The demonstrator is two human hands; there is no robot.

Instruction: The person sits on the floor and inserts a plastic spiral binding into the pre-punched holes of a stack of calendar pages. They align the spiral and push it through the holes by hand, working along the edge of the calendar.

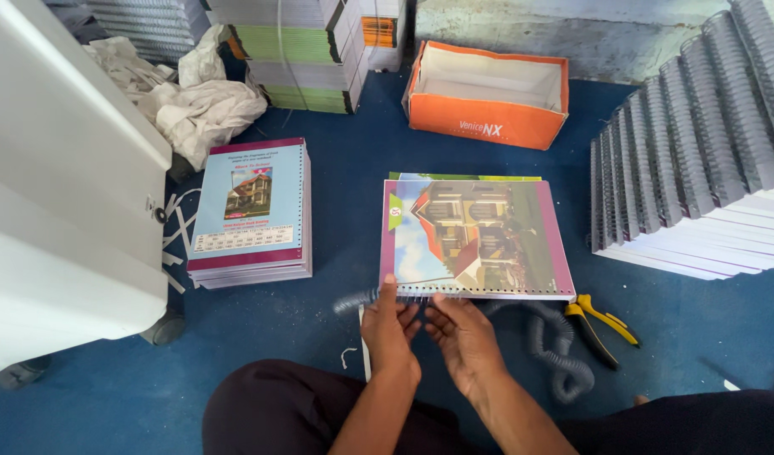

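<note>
The landscape-format book with a colourful house picture on its cover lies flat on the blue floor, its long axis running from 9 to 3 o'clock and its punched edge turned toward the person at 6 o'clock. Along that near edge sits a grey spiral binding coil, lying parallel to it and sticking out past the book's corner toward 9 o'clock. The left hand pinches the coil, thumb on top; the right hand has its fingers curled at the same edge, though whether they grip the wire cannot be told (the fingertips blur together there). A second book peeks out beneath as a thin green strip at 12 o'clock. More grey coil curls loosely at 4 o'clock, beside yellow-handled pliers whose jaws are hard to make out. At 9 o'clock stands a stack of unbound books with a light blue cover; at 3 o'clock a fanned pile of spiral-bound books is cut off by the frame; an open orange cardboard box sits at 12 o'clock
</note>
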